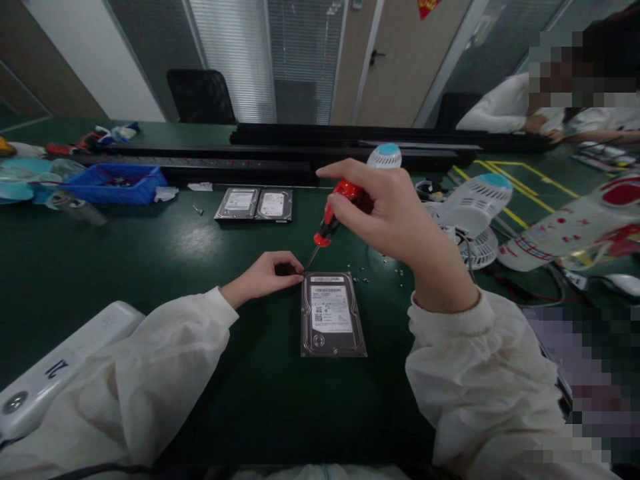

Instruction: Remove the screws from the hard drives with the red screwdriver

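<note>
A hard drive lies flat on the dark green table in front of me, label side up. My right hand is wrapped round the red handle of a screwdriver, whose tip points down at the drive's far left corner. My left hand rests on the table beside that corner, its fingertips pinched together right at the screwdriver tip. What they pinch is too small to make out. Several small screws lie loose just beyond the drive's far right corner.
Two more hard drives lie side by side farther back. A blue bin stands at the back left. A white fan and cables sit to the right. Another person in white sits at the far right. A white device lies near left.
</note>
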Demonstrator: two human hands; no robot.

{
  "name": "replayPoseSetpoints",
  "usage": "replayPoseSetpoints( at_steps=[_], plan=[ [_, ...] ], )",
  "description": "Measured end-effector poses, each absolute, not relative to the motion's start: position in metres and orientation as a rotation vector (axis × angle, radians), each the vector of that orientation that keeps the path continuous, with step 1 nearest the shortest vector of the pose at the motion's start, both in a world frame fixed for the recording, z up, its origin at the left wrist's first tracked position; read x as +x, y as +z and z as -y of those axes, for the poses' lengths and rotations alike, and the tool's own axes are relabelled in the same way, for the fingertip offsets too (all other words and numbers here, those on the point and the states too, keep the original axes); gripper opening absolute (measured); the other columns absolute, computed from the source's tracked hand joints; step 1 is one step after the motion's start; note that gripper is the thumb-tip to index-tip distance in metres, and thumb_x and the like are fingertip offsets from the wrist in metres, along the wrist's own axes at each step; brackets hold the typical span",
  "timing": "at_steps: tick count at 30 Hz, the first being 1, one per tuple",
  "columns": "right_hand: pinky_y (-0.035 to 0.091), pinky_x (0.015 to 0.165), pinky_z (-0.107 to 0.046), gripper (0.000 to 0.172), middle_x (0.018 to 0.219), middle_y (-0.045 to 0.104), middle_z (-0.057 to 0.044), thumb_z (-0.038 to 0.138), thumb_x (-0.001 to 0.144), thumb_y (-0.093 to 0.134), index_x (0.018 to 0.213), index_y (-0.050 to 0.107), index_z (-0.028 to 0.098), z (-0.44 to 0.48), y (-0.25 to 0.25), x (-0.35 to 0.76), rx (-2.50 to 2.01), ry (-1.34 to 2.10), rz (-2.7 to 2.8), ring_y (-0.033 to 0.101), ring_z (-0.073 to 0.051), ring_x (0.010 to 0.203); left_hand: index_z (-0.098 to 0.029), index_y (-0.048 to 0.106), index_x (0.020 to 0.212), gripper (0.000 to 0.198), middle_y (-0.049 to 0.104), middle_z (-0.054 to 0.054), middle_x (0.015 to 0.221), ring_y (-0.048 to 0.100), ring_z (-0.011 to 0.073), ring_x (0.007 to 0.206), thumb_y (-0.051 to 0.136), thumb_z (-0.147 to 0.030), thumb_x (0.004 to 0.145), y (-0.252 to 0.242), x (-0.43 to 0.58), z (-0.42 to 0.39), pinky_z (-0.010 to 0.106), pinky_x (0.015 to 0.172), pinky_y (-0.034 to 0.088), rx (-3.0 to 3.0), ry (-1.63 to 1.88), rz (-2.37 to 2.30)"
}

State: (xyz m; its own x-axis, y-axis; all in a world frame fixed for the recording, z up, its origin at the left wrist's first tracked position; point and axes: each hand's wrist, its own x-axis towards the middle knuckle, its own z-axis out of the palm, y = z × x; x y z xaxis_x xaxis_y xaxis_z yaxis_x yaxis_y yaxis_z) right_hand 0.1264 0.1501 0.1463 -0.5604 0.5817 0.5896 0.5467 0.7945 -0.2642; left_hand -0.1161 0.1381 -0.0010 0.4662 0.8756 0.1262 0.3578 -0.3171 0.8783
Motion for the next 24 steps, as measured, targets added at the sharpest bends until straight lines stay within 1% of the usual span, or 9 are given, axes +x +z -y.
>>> replayPoseSetpoints(
  at_steps=[3,6,8,10,13,16,18,22,24],
  plan=[
    [0.049,0.08,-0.034,0.044,0.096,0.073,-0.005,0.025,0.099,0.049,0.139,0.065,0.014,-0.1501,0.1462,0.1268,-0.804,0.077,2.326,0.064,-0.016,0.078,-0.018,0.075,0.092,0.018,0.074,0.004,0.092,0.068,0.0203,0.085,0.078,-0.035,0.085,-0.0013,-0.1161,-0.1382,0.036,0.081,0.054,1.879,0.798,-1.024],
    [0.044,0.069,-0.033,0.041,0.079,0.069,-0.003,0.04,0.105,0.048,0.13,0.07,0.017,-0.1498,0.1464,0.1263,-0.941,0.054,2.284,0.058,-0.015,0.066,-0.017,0.075,0.092,0.019,0.074,0.004,0.092,0.068,0.0205,0.085,0.078,-0.035,0.086,-0.0008,-0.1156,-0.1382,0.036,0.081,0.054,1.889,0.798,-1.026],
    [0.041,0.065,-0.032,0.037,0.073,0.066,-0.002,0.041,0.103,0.054,0.124,0.073,0.018,-0.1501,0.1464,0.1268,-0.971,0.034,2.261,0.055,-0.014,0.062,-0.017,0.075,0.092,0.019,0.074,0.004,0.092,0.069,0.0206,0.085,0.077,-0.035,0.086,-0.0004,-0.1154,-0.1381,0.036,0.081,0.055,1.891,0.787,-1.025],
    [0.041,0.066,-0.032,0.035,0.084,0.07,-0.003,0.032,0.1,0.056,0.129,0.071,0.018,-0.1508,0.1462,0.1279,-0.907,0.038,2.284,0.057,-0.015,0.066,-0.017,0.075,0.093,0.019,0.074,0.004,0.093,0.069,0.0208,0.086,0.077,-0.035,0.086,-0.0001,-0.1155,-0.1379,0.036,0.082,0.055,1.889,0.785,-1.026],
    [0.045,0.072,-0.034,0.043,0.103,0.073,-0.006,0.025,0.1,0.051,0.139,0.064,0.016,-0.1511,0.1463,0.1286,-0.838,0.061,2.329,0.06,-0.016,0.075,-0.018,0.075,0.092,0.018,0.074,0.004,0.092,0.069,0.0208,0.086,0.077,-0.035,0.086,0.0,-0.1156,-0.1376,0.036,0.082,0.054,1.888,0.797,-1.026],
    [0.042,0.068,-0.033,0.04,0.085,0.069,-0.003,0.038,0.101,0.056,0.133,0.067,0.017,-0.1506,0.1466,0.1282,-0.933,0.043,2.306,0.058,-0.016,0.07,-0.018,0.075,0.092,0.019,0.074,0.004,0.092,0.068,0.0207,0.086,0.078,-0.035,0.086,0.0,-0.1155,-0.1375,0.036,0.082,0.054,1.892,0.794,-1.029],
    [0.04,0.063,-0.032,0.039,0.078,0.066,-0.002,0.041,0.099,0.06,0.13,0.069,0.018,-0.1505,0.1465,0.1283,-0.954,0.051,2.298,0.055,-0.015,0.065,-0.018,0.075,0.093,0.019,0.074,0.004,0.093,0.069,0.0208,0.086,0.078,-0.035,0.086,-0.0001,-0.1156,-0.1376,0.036,0.081,0.054,1.892,0.787,-1.031],
    [0.043,0.068,-0.032,0.044,0.086,0.069,-0.001,0.027,0.097,0.057,0.14,0.062,0.019,-0.1506,0.1463,0.129,-0.851,0.087,2.346,0.055,-0.014,0.066,-0.018,0.075,0.092,0.018,0.074,0.004,0.093,0.069,0.021,0.087,0.077,-0.035,0.087,-0.0009,-0.1158,-0.1381,0.036,0.082,0.054,1.891,0.79,-1.023],
    [0.044,0.071,-0.033,0.044,0.087,0.069,-0.002,0.033,0.098,0.059,0.14,0.063,0.019,-0.1507,0.1464,0.1287,-0.874,0.087,2.342,0.057,-0.015,0.068,-0.018,0.075,0.092,0.018,0.074,0.003,0.093,0.069,0.0207,0.086,0.077,-0.035,0.086,-0.001,-0.1157,-0.1382,0.036,0.082,0.055,1.89,0.793,-1.025]
  ],
)
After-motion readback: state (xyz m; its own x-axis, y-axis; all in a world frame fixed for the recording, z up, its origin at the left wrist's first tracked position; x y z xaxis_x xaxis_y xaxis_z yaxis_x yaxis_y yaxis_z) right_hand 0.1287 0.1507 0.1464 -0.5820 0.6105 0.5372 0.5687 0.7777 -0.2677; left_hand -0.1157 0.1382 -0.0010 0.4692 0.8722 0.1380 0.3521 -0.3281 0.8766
